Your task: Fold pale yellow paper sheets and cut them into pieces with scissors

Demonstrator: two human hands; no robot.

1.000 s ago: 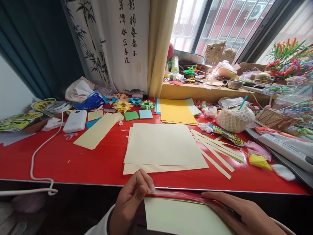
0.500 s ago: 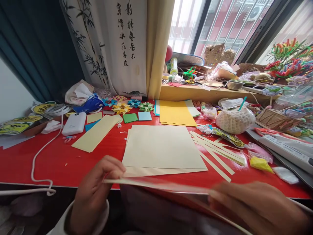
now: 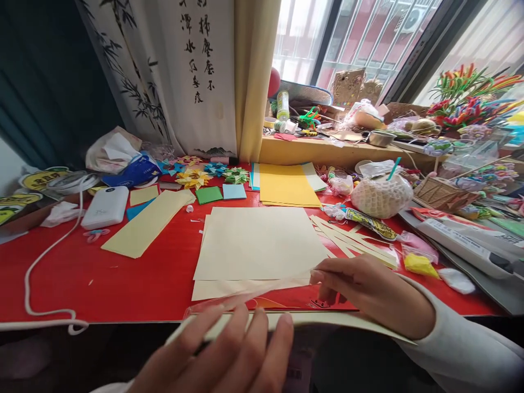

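At the bottom of the view, my left hand (image 3: 233,349) holds a pack of cream paper (image 3: 327,321) near the table's front edge. Its fingers lie over the near side, and the thumb is hidden. A clear plastic sleeve (image 3: 245,299) stands up along the pack's far side. My right hand (image 3: 368,292) pinches the sleeve's upper edge between thumb and fingertips, with its wrist above the right end of the pack. Just beyond both hands, large cream sheets (image 3: 257,243) lie flat and slightly offset on the red table (image 3: 155,284).
Cut cream strips (image 3: 347,240) lie right of the sheets, by a netted round bundle (image 3: 382,191). Yellow sheets (image 3: 290,185) are behind. At left are long cream pieces (image 3: 143,226), a white power bank (image 3: 105,207) and a white cable (image 3: 41,267). Paper flowers (image 3: 192,179) sit farther back.
My right hand has moved left and up, now pinching the plastic sleeve. My left hand has shifted right and down, its fingers now across the pack. The view has turned slightly right.
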